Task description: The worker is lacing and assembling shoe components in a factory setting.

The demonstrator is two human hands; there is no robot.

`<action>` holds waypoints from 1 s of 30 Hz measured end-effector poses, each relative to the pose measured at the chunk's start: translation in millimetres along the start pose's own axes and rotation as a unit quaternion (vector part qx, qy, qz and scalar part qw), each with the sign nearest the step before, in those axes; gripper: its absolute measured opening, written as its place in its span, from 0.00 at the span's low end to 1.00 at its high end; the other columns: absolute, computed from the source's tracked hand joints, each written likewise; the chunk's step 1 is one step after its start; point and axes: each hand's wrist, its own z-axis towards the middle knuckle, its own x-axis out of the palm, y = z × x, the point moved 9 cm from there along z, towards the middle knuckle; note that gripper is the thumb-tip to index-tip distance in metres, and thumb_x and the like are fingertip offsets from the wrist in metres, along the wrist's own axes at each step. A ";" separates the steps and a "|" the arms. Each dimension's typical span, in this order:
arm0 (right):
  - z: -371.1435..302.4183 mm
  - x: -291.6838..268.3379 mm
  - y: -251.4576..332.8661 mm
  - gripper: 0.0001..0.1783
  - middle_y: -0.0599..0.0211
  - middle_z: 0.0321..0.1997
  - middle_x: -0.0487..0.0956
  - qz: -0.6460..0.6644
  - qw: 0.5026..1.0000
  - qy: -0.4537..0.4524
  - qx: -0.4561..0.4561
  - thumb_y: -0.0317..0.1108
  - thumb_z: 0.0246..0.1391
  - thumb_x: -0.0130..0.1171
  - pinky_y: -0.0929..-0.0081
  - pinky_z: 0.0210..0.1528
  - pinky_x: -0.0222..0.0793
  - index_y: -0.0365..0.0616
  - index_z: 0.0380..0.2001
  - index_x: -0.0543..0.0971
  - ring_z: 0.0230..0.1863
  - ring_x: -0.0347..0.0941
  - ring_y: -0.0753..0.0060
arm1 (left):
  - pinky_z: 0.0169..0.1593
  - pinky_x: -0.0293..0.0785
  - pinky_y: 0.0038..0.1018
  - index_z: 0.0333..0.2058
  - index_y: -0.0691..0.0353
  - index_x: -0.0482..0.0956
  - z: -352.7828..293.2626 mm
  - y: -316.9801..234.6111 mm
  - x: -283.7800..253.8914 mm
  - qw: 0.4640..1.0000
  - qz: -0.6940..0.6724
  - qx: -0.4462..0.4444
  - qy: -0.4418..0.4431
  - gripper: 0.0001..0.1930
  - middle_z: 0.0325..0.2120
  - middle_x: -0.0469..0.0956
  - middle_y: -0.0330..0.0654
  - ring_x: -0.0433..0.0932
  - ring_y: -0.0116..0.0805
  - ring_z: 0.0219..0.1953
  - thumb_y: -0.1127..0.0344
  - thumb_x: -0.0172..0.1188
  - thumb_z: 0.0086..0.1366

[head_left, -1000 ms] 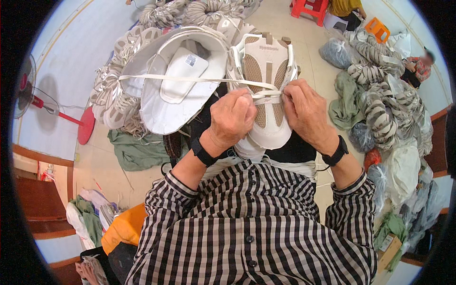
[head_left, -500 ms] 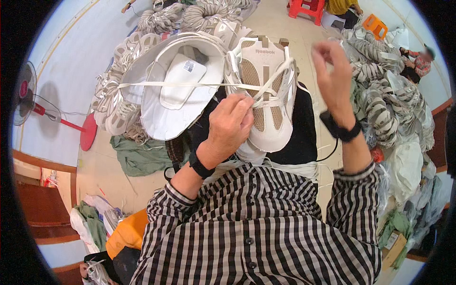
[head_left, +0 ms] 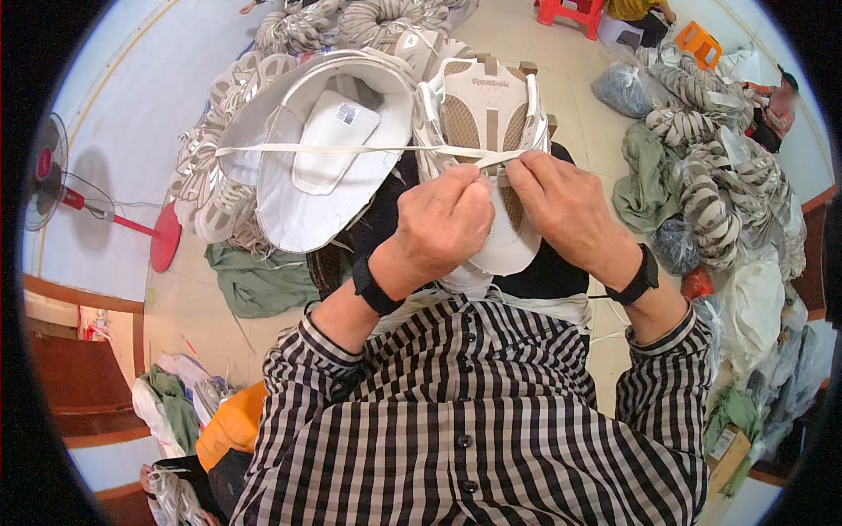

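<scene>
A cream and tan sneaker (head_left: 482, 101) with mesh panels lies over my lap, toe toward me. A flat cream shoelace (head_left: 289, 148) crosses its throat and stretches left over a white curved shell. My left hand (head_left: 445, 219) is closed over the front of the shoe, its fingers pinched at the lace. Beside it, my right hand (head_left: 566, 206) pinches the lace at the shoe's right side, fingertips close to the left hand's. Both hands hide much of the lower lacing and toe.
The white open shell (head_left: 279, 206) holds a white insole-shaped piece (head_left: 338, 145). Shoes pile up (head_left: 224, 197) at left, with a red-based fan (head_left: 165, 238) beyond. Bundled shoes (head_left: 702, 206) and bags line the right. Red (head_left: 570, 13) and orange stools (head_left: 698, 44) and other people are farther off.
My right hand has come from out at the right, raised off the shoe, to the lacing beside my left hand. The left hand stays near the lace.
</scene>
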 end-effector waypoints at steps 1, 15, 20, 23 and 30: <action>1.3 2.8 3.5 0.12 0.64 0.29 0.70 -0.031 0.999 0.028 -0.008 0.30 0.43 0.54 0.72 0.32 0.71 0.39 0.33 0.71 0.32 0.74 0.66 | 0.25 0.73 0.29 0.31 0.65 0.73 0.5 0.0 0.5 1.000 -0.002 -0.003 -0.001 0.13 0.28 0.75 0.46 0.77 0.40 0.24 0.81 0.60 0.44; -0.4 9.9 -10.7 0.10 0.58 0.28 0.69 0.139 0.984 0.079 0.075 0.26 0.45 0.54 0.63 0.26 0.67 0.39 0.33 0.68 0.26 0.71 0.53 | 0.26 0.73 0.29 0.33 0.64 0.73 -13.4 23.5 2.3 0.994 -0.031 -0.097 0.048 0.13 0.28 0.73 0.43 0.76 0.39 0.26 0.78 0.60 0.46; -11.5 7.8 -15.3 0.09 0.56 0.29 0.70 0.261 0.954 0.055 0.137 0.24 0.47 0.54 0.60 0.26 0.65 0.40 0.33 0.68 0.28 0.71 0.50 | 0.23 0.71 0.28 0.29 0.63 0.70 -14.1 23.4 3.9 0.994 -0.002 -0.103 0.036 0.11 0.27 0.71 0.43 0.74 0.38 0.22 0.78 0.60 0.44; -16.4 4.8 -27.8 0.08 0.56 0.29 0.71 0.284 0.940 0.011 0.188 0.25 0.48 0.55 0.62 0.28 0.67 0.41 0.34 0.70 0.29 0.72 0.50 | 0.21 0.69 0.28 0.28 0.63 0.69 -17.5 23.3 5.2 0.994 0.012 -0.109 0.029 0.11 0.25 0.71 0.44 0.73 0.39 0.19 0.78 0.59 0.44; -12.9 5.0 -13.7 0.12 0.62 0.31 0.74 0.113 0.992 -0.006 0.054 0.26 0.46 0.56 0.67 0.30 0.71 0.43 0.38 0.71 0.29 0.74 0.59 | 0.19 0.67 0.29 0.29 0.63 0.68 -23.1 28.4 7.0 0.990 0.008 -0.138 0.018 0.12 0.22 0.72 0.44 0.72 0.38 0.17 0.81 0.58 0.44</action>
